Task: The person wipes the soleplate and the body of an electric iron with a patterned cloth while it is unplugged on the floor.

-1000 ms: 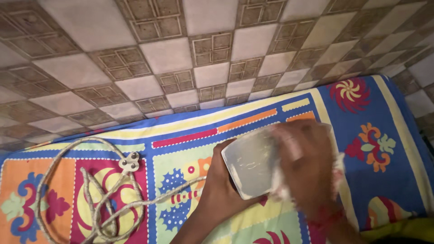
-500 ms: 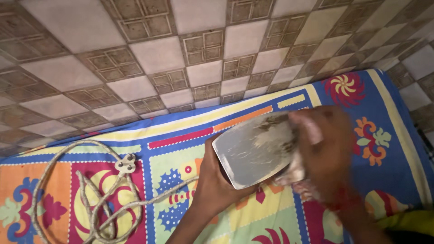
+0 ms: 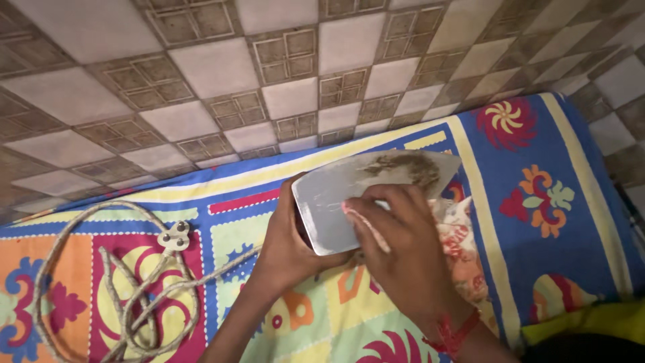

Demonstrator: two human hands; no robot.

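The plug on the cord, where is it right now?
In the head view, the plug lies left of the left hand, on the patterned sheet, atop the coiled cord.

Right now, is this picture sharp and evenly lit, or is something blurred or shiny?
In the head view, dim, warm light; the corners fall darker. The iron's metal soleplate shows a soft pale sheen, with a dark scorch near its tip. The right hand and the cloth under it look slightly smeared; the left hand and the coiled cord are crisper.
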